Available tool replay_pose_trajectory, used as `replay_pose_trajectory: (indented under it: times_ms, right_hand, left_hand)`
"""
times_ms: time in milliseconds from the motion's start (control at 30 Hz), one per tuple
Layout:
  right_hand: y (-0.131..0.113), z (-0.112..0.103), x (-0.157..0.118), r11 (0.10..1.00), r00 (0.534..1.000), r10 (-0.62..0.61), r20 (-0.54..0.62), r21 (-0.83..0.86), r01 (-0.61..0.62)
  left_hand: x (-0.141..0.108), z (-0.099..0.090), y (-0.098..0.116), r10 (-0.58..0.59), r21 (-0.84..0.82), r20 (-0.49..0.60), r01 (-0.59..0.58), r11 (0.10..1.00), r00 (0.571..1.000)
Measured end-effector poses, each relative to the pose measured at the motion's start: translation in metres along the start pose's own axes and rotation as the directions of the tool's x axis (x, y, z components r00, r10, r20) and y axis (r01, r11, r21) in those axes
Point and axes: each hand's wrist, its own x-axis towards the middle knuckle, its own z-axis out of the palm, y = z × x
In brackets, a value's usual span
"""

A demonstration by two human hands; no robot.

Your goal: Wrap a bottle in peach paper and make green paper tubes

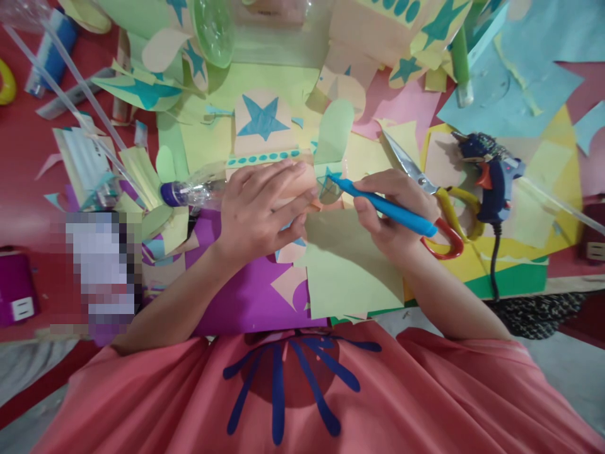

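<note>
My right hand (394,208) is closed round a blue marker (401,216), whose tip touches a small star drawing (333,176) on pale paper. My left hand (265,208) lies with its fingers spread over a plastic bottle (203,192) wrapped in peach paper, its purple cap (172,194) pointing left. Above my left hand, a peach piece with a teal star (263,118) and a row of teal dots stands out. A pale green rounded strip (335,129) extends above the small star. Part of the bottle is hidden under my left hand.
Scissors (428,185) with yellow and red handles and a blue glue gun (496,183) with its cord lie at the right. A pale green sheet (354,265) and purple paper (236,290) are in front. Paper scraps and a green plastic bowl (213,31) are farther back.
</note>
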Motion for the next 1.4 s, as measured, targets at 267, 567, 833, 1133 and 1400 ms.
replay_pose_trajectory:
  times_ms: [267, 567, 833, 1133, 1400]
  right_hand:
    - [0.0025, 0.0, 0.0002, 0.998, 0.998, -0.048, 0.032, 0.049, 0.047]
    - [0.0003, -0.0004, 0.0015, 1.0, 1.0, -0.006, -0.004, -0.007, 0.006]
    - [0.0013, -0.0007, 0.0014, 0.999, 1.0, -0.026, -0.003, 0.023, 0.026]
    - [0.0012, 0.0, 0.0015, 0.999, 1.0, 0.001, -0.013, 0.046, -0.001]
    - [0.0044, 0.0003, -0.0013, 0.999, 0.999, -0.035, 0.031, 0.009, 0.035]
  left_hand:
    - [0.0008, -0.0013, 0.0011, -0.106, -0.088, 0.104, 0.116, 0.989, 0.989]
    - [-0.0011, 0.0019, -0.0028, 0.09, 0.079, -0.058, -0.085, 0.993, 0.994]
    - [-0.0013, 0.0018, -0.0008, -0.05, -0.065, 0.038, 0.052, 0.997, 0.998]
    - [-0.0005, 0.0001, -0.0007, -0.047, 0.004, 0.084, 0.047, 0.999, 0.995]
    - [-0.0002, 0.0028, -0.0022, 0.049, 0.069, -0.047, -0.046, 0.997, 0.998]
